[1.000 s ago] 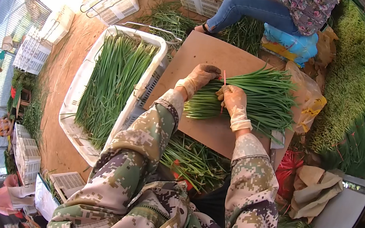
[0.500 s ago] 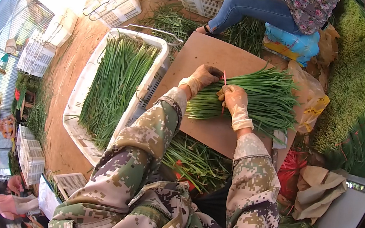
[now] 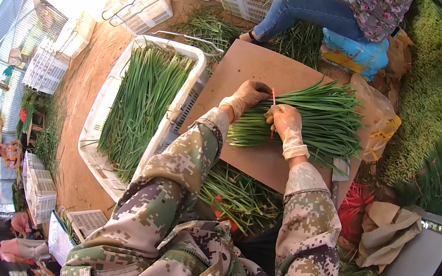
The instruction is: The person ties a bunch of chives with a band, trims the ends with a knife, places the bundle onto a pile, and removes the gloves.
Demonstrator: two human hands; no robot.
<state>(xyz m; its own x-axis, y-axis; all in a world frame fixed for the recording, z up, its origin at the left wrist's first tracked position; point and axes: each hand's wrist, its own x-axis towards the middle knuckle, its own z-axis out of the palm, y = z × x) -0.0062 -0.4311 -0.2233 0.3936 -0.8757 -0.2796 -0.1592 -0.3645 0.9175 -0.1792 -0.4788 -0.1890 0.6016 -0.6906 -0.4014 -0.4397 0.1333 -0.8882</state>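
A thick bundle of green chives (image 3: 326,116) lies across a brown board (image 3: 253,66), its cut ends to the left and leaf tips to the right. Around its middle runs a thin red tie (image 3: 274,97), standing up a little at the far side. My left hand (image 3: 248,98), in a thin glove, is closed at the bundle's far edge, fingertips pinched by the tie's upper end. Closer to me, my right hand (image 3: 286,124), also gloved, is closed over the bundle, thumb and fingers at the tie. The fingers partly hide the tie there.
To the left stands a white crate (image 3: 89,131) of loose chives. More chives (image 3: 241,197) lie below the board. Red strands (image 3: 354,207) and brown paper (image 3: 388,235) are at the right. Another person in jeans (image 3: 311,15) sits beyond the board, near a blue bag (image 3: 355,49).
Both hands stay at the tie with almost no movement. The whole view has shifted very slightly.
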